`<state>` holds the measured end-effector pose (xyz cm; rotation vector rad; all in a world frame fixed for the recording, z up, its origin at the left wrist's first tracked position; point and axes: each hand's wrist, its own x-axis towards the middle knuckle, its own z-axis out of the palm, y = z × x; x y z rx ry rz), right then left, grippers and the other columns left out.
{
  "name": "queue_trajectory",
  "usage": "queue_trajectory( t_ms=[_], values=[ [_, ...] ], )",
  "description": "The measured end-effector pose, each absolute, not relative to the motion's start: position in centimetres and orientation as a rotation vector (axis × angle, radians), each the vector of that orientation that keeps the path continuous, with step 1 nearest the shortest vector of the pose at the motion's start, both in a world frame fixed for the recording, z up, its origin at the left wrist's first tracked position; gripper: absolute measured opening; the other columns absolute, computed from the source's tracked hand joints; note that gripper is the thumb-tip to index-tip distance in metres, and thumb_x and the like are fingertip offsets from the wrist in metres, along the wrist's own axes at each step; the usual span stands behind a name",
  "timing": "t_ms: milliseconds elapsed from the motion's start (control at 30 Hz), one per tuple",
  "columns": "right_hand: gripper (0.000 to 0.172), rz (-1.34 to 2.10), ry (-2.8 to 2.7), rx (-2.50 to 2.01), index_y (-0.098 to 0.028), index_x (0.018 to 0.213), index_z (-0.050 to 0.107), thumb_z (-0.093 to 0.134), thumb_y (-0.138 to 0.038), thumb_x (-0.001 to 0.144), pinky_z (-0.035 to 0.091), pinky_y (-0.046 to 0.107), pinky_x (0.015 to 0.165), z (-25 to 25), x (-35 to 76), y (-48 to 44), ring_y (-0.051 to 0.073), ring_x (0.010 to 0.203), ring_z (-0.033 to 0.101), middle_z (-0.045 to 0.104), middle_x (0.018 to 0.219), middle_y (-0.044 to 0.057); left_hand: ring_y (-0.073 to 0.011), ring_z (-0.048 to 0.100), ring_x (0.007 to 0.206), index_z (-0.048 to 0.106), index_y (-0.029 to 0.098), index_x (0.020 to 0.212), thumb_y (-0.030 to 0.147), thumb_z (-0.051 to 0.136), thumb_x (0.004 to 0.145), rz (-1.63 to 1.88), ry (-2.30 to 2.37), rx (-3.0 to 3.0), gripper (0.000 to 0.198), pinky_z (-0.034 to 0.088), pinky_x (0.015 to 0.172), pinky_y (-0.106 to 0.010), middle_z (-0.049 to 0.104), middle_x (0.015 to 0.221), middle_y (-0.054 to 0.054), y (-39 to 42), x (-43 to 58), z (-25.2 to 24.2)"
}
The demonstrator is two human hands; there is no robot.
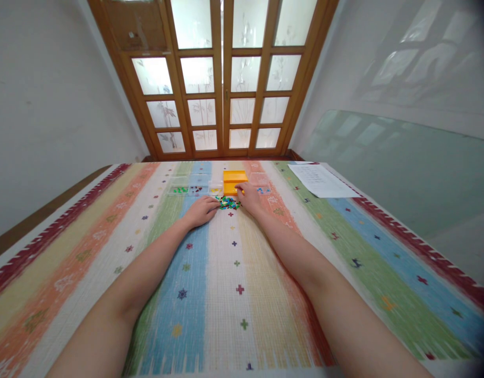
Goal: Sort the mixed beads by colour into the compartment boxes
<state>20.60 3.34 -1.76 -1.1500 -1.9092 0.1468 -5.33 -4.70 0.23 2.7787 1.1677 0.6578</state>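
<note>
A small pile of tiny coloured pieces point(229, 203), mostly green and blue, lies on the tablecloth. My left hand point(203, 211) rests at the pile's left edge with its fingers stretched out. Over the right front of an orange box point(234, 176) with its lid raised, my right hand point(248, 195) has its fingertips drawn together; whatever is between them is too small to make out. Clear boxes flank the orange one: green pieces point(181, 190), dark red pieces point(197, 190) and yellow pieces point(216, 190) to the left, blue pieces point(263, 190) to the right.
A striped tablecloth point(226, 315) covers the table. A white printed sheet point(323, 181) lies at the back right. Beyond the table stand wooden doors with glass panes point(242, 73), between pale walls. A greenish glass panel point(403, 168) leans at the right wall.
</note>
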Motion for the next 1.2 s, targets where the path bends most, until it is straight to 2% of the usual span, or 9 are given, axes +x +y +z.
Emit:
queue_trajectory(
  t_ms=[300,533,833,1200],
  values=[
    [0.025,0.163,-1.941,-1.195,-0.017,0.106,0.077,0.055,-0.013,0.093,0.052,0.038,0.093,-1.06,20.32,2.66,0.024,0.098,0.067,0.075,0.107,0.011,-0.0229,0.064,0.122,0.074,0.027,0.128,0.021,0.050,0.102,0.620,1.151,2.758,0.036,0.048,0.111,-0.042,0.073,0.132,-0.004,-5.17,-4.80,1.15],
    [0.026,0.167,-1.958,-1.192,-0.019,0.106,0.077,0.056,-0.013,0.093,0.053,0.036,0.094,-1.06,20.24,2.55,0.023,0.099,0.067,0.075,0.108,0.009,-0.0242,0.065,0.118,0.078,0.026,0.119,0.024,0.052,0.102,0.609,1.223,2.748,0.031,0.049,0.107,-0.041,0.076,0.125,-0.006,-5.17,-4.91,1.14],
    [0.025,0.168,-1.986,-1.192,-0.018,0.107,0.077,0.057,-0.013,0.093,0.053,0.036,0.093,-1.33,20.12,2.73,0.023,0.099,0.068,0.076,0.108,0.009,-0.0243,0.063,0.117,0.077,0.026,0.120,0.026,0.052,0.102,0.605,1.231,2.770,0.031,0.049,0.106,-0.041,0.073,0.124,-0.007,-5.30,-4.84,1.04],
    [0.023,0.160,-2.015,-1.190,-0.020,0.104,0.078,0.058,-0.014,0.094,0.053,0.036,0.092,-1.21,20.10,2.57,0.023,0.099,0.068,0.077,0.107,0.008,-0.0247,0.064,0.111,0.079,0.026,0.111,0.027,0.053,0.101,0.608,1.275,2.747,0.027,0.050,0.101,-0.041,0.073,0.115,-0.007,-5.26,-5.00,1.08]
  ],
)
